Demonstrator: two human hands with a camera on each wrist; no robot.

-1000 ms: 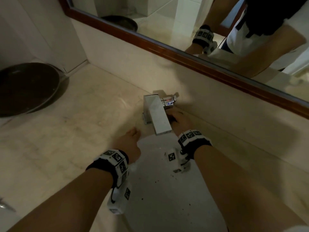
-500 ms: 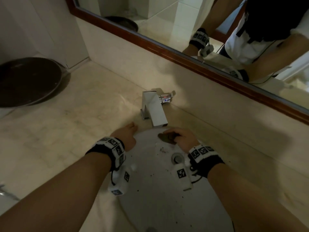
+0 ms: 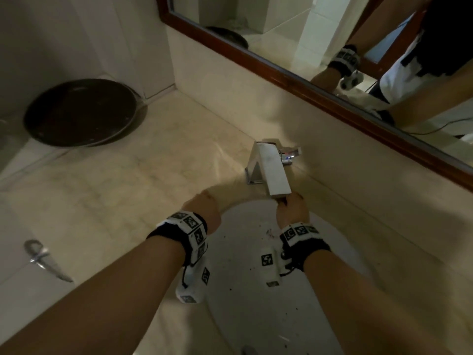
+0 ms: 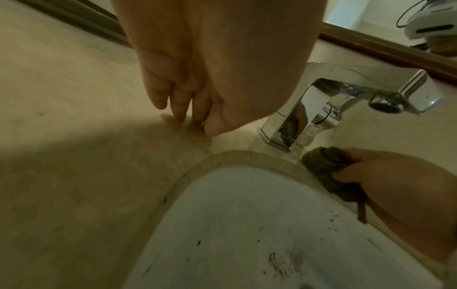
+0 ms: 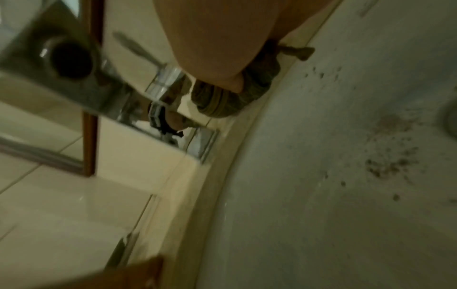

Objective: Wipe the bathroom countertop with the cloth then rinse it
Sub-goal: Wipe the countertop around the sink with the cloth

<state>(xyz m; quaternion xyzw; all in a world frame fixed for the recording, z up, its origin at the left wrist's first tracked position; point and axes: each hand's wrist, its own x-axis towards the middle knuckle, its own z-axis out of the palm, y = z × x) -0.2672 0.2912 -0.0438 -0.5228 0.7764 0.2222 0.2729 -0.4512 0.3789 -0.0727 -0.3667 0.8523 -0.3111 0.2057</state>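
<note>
My right hand (image 3: 291, 210) grips a bunched brown cloth (image 4: 326, 166) at the back rim of the white sink (image 3: 245, 303), just under the chrome faucet spout (image 3: 273, 170). In the right wrist view the cloth (image 5: 230, 97) sits pressed on the rim beside the faucet base. My left hand (image 3: 204, 207) rests with straight fingertips (image 4: 180, 109) on the beige countertop (image 3: 115, 201), left of the faucet (image 4: 321, 101). Dark crumbs speckle the sink bowl (image 5: 346, 156).
A dark round tray (image 3: 82, 114) leans in the far left corner of the counter. A wood-framed mirror (image 3: 307, 73) runs along the back wall. A metal handle (image 3: 41, 257) shows at the lower left.
The right hand with the cloth came out from beside the faucet base to the sink's back rim, then up under the spout. The left hand stayed on the counter.
</note>
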